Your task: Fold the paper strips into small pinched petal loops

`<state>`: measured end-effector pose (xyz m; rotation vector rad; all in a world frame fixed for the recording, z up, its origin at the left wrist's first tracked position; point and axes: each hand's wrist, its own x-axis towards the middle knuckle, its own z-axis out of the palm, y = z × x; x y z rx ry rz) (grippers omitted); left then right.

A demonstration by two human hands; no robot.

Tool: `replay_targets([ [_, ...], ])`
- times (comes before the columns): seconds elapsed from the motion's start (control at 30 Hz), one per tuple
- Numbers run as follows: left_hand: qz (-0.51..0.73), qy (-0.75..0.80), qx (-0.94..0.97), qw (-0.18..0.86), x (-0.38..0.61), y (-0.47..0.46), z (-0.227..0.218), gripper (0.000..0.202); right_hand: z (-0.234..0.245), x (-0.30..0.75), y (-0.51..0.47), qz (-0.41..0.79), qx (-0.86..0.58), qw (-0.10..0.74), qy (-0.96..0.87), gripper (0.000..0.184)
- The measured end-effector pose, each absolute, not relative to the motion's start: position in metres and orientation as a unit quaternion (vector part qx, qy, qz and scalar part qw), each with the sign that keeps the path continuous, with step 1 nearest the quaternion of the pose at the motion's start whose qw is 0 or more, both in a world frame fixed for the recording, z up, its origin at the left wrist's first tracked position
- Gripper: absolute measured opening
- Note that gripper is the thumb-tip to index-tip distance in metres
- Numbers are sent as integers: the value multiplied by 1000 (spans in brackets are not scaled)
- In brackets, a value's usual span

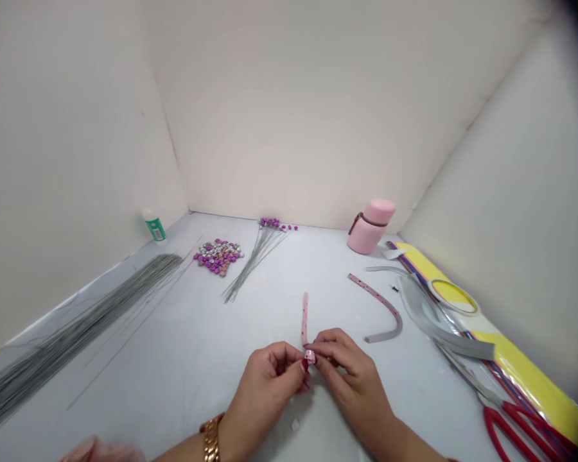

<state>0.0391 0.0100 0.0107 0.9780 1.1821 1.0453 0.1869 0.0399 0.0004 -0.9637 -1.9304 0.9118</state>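
Note:
My left hand [274, 375] and my right hand [349, 369] meet low in the middle of the head view, fingertips pinched together. Between them is a narrow pink paper strip [305, 317] with small red marks. Its free end points away from me, and its near end is folded into a small knot-like shape at my fingertips, partly hidden. To the right of my right hand lies a curved bundle of paper strips [390, 311], patterned pink on one stretch and grey on the other. A tiny white paper scrap [295, 425] is on the table below my hands.
Grey wires [106, 321] lie at left near a glue stick [155, 226]. A pile of purple, silver and pink folded pieces [218, 256] sits beside several wires tipped with purple pieces [270, 222]. Rightward are a pink flask [370, 226], tape roll [453, 296], yellow packet [525, 366] and red-handled scissors [510, 417].

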Motion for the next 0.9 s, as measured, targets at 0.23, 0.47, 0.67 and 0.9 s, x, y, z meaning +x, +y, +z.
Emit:
replay_targets([
  [0.23,485,522,431,554,38,9,8,13,11,180,36,410,-365,366,-751,14],
  [0.47,472,532,521,472,33,7,5,21,9,174,37,433,-390,379,-719,21],
  [0.67,492,488,561,453,21,7,7,20,28,174,37,503,-377,338,-700,19],
  [0.9,467,435,589,497,14,12,14,22,28,169,30,660,-379,345,-550,20],
])
